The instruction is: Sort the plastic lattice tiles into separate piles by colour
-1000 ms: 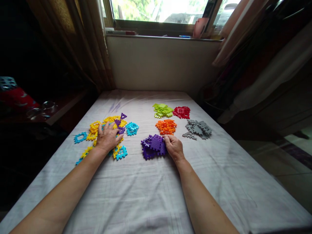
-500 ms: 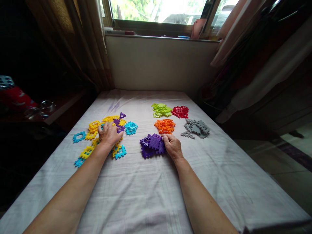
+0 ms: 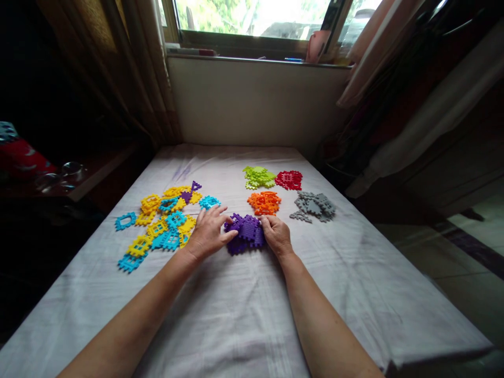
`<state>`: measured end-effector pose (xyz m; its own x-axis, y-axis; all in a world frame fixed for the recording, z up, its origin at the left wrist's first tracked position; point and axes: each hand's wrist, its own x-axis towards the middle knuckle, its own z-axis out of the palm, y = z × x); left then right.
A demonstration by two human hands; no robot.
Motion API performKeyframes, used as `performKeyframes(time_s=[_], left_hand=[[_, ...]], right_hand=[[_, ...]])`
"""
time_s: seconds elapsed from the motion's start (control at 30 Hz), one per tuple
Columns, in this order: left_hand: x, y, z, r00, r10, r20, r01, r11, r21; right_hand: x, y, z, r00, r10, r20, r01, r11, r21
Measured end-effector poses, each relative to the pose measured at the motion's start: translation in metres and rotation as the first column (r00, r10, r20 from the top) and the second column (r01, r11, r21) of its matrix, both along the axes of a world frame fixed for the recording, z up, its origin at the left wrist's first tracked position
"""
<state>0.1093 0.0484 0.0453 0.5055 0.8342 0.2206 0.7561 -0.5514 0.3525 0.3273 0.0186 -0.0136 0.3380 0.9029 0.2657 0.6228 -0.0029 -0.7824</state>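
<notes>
A pile of purple interlocking plastic building pieces lies on the cloth between my hands. My left hand is at its left edge, thumb and fingers apart, the fingertips touching or just over the purple pieces. At the right edge, my right hand has its fingers curled in and its thumb against the pile. What is inside that grip is hidden. To the left spreads a mixed heap of yellow pieces and blue pieces, with a few purple pieces at its upper right. A blue piece lies just beyond my left hand.
Sorted piles sit farther off: lime green pieces, red pieces, orange pieces and grey pieces. A pale checked cloth covers the table up to the wall under the window. Curtains hang at the left.
My left hand has moved right, from the mixed heap to the purple pile. Fewer purple pieces show on the heap. My right hand has stayed at the pile's right edge.
</notes>
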Motion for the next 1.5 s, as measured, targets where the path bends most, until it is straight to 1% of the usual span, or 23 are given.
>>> performKeyframes(time_s=[0.2,0.37,0.47,0.57,0.67,0.73,0.8,0.83,0.9,0.97,1.03,1.2,1.37,1.5], left_hand=[[0.014,-0.007,0.004,0.993,-0.115,0.003,0.115,0.993,0.0],[0.017,-0.009,0.005,0.994,-0.109,-0.007,0.108,0.993,-0.041],[0.008,-0.002,0.005,0.995,-0.097,0.01,0.098,0.995,-0.001],[-0.012,0.018,0.004,1.0,-0.031,0.0,0.031,0.998,0.053],[-0.039,0.051,0.004,0.988,0.112,-0.105,-0.1,0.989,0.11],[-0.057,0.074,0.005,0.946,0.249,-0.21,-0.221,0.964,0.148],[-0.072,0.095,0.007,0.886,0.332,-0.324,-0.291,0.941,0.172],[-0.078,0.104,0.008,0.852,0.357,-0.383,-0.318,0.934,0.163],[-0.085,0.119,0.008,0.797,0.368,-0.479,-0.353,0.927,0.124],[-0.087,0.129,0.007,0.769,0.358,-0.53,-0.374,0.924,0.082],[-0.086,0.137,0.005,0.759,0.355,-0.545,-0.386,0.92,0.061],[-0.086,0.142,0.003,0.758,0.349,-0.552,-0.374,0.925,0.071],[-0.086,0.135,0.006,0.794,0.278,-0.541,-0.273,0.958,0.09],[-0.085,0.133,0.006,0.799,0.232,-0.554,-0.22,0.971,0.089]], right_hand=[[-0.001,0.0,0.001,1.0,-0.002,-0.003,0.002,1.0,0.003],[0.0,0.0,0.002,1.0,0.004,-0.013,-0.004,1.0,-0.004],[0.0,0.0,0.002,1.0,0.001,-0.02,-0.001,1.0,0.003],[0.0,0.001,0.0,1.0,0.001,-0.021,-0.001,1.0,-0.005],[0.001,0.002,-0.001,1.0,0.002,-0.016,-0.002,1.0,-0.012],[0.002,0.002,-0.002,1.0,0.005,-0.015,-0.006,1.0,-0.01],[0.002,0.002,-0.003,1.0,0.006,-0.014,-0.006,1.0,-0.003],[0.001,0.002,-0.003,1.0,0.004,-0.013,-0.004,1.0,-0.001],[0.001,0.001,-0.003,1.0,-0.001,-0.009,0.001,1.0,0.003],[0.001,0.001,-0.003,1.0,-0.004,-0.006,0.004,1.0,0.003],[0.001,0.001,-0.003,1.0,-0.001,-0.004,0.001,1.0,-0.001],[0.001,0.001,-0.002,1.0,0.003,-0.009,-0.003,1.0,0.009],[0.001,0.001,-0.001,1.0,-0.002,-0.011,0.002,1.0,0.002],[0.001,0.002,-0.001,1.0,-0.002,-0.011,0.003,1.0,0.015]])
